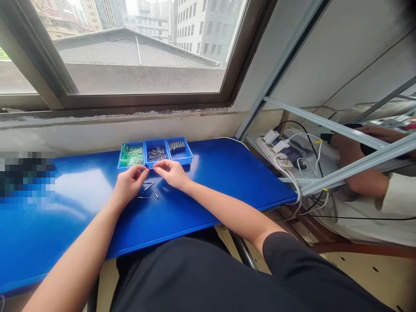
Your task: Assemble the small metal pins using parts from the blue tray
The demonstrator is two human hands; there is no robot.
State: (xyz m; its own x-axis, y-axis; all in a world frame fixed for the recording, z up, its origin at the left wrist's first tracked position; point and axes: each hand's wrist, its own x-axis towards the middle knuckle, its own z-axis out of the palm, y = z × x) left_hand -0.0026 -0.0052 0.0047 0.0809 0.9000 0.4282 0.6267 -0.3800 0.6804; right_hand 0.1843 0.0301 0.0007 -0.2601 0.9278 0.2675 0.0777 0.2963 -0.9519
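My left hand [130, 182] and my right hand [172, 174] face each other with fingers pinched, just in front of the blue three-part bin [156, 164]. A tiny thin piece seems to sit at their fingertips, too small to name. On the table below lie several thin metal rods [155, 193], pen-like in shape. The bin's left compartment holds a green bag [124, 157] and small pale, clear pieces [134, 155]. In its middle compartment is a pile of short metal pieces [157, 153]. Small dark cylinders [177, 146] stand in rows in the right compartment.
The glossy blue table [214, 186] runs along the wall under a window [143, 52]. To the right, a metal frame [320, 123] borders a power strip [274, 149] with white cables. Another person's arm [354, 169] is beyond it. A blurred-out dark object [26, 173] sits far left.
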